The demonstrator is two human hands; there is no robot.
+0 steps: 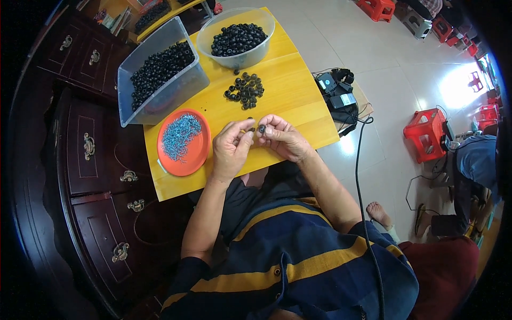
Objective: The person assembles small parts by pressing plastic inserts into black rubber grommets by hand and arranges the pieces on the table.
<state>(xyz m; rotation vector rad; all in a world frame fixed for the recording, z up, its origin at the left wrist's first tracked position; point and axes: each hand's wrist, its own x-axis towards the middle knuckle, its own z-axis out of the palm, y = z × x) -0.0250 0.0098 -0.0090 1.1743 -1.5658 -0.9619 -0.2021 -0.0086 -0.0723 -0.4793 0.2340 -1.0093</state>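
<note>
My two hands meet over the near edge of the yellow table (290, 80). In my right hand (285, 140) a small round black part (262, 128) with a hole in it is pinched between thumb and fingers. My left hand (232, 146) is closed, thumb against fingers, with a small dark bit at its tips that I cannot make out. To its left lies an orange plate (201, 152) bearing a heap of small bluish, silvery metal pieces that look like screws. Beyond my hands sits a loose group of similar black parts (245, 90).
A clear rectangular bin (125, 80) and a round clear tub (272, 26), both full of black parts, stand on the far side. Dark drawers (88, 144) flank the table's left. A black cable (358, 160) hangs at right. Red stools (424, 136) and people are farther right.
</note>
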